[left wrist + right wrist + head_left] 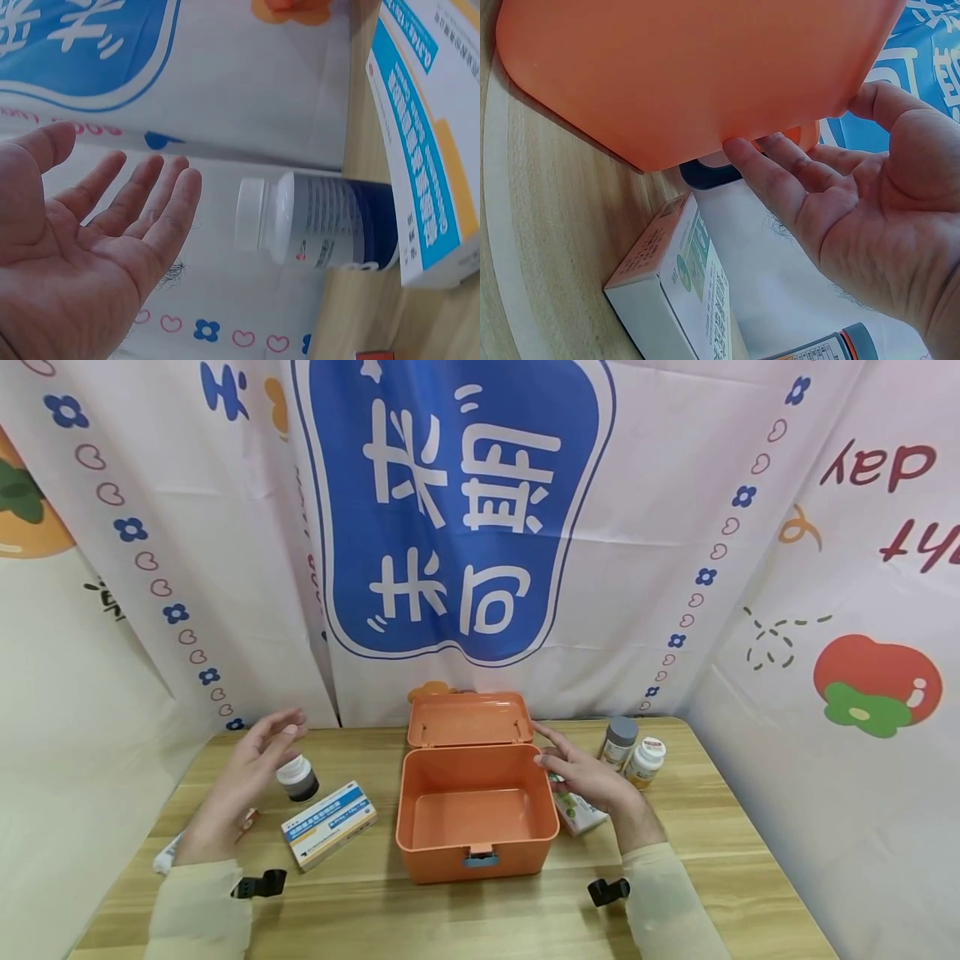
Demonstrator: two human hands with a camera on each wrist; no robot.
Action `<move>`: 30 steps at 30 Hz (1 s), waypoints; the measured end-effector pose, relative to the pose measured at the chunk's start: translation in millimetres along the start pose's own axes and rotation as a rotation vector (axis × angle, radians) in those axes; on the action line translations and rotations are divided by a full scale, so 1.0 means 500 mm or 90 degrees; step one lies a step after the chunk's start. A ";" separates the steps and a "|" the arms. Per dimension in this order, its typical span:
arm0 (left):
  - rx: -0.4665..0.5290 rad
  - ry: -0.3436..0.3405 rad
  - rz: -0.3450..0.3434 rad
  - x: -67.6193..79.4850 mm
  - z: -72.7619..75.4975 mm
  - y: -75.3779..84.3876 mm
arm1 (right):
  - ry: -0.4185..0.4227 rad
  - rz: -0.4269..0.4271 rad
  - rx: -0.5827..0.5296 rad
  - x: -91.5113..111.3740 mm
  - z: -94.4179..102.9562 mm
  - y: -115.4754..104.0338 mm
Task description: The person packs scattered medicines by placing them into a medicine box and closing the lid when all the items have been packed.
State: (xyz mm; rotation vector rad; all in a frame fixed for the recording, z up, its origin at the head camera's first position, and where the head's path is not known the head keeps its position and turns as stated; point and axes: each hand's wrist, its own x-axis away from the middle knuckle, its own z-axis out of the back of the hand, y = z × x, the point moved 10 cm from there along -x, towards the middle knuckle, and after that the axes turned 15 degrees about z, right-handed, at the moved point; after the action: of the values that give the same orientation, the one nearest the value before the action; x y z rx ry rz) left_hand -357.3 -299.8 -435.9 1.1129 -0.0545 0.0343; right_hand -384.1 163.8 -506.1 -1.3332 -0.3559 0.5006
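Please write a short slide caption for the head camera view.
Open hands flank an empty orange box, lid raised, among medicine bottles and cartons.

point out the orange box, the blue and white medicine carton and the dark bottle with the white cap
orange box (474,852): head view, front wall.
blue and white medicine carton (327,823): head view, top face.
dark bottle with the white cap (330,222): left wrist view, label on its body.
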 end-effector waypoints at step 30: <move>-0.098 -0.010 0.153 -0.029 0.035 -0.146 | -0.004 -0.011 -0.006 0.001 0.000 0.006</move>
State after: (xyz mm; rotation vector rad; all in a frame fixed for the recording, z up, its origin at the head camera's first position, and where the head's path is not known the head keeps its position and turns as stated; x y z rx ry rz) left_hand -368.5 -347.9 -494.4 0.9479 -0.2019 0.2327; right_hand -384.3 164.4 -509.2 -1.3376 -0.3748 0.4885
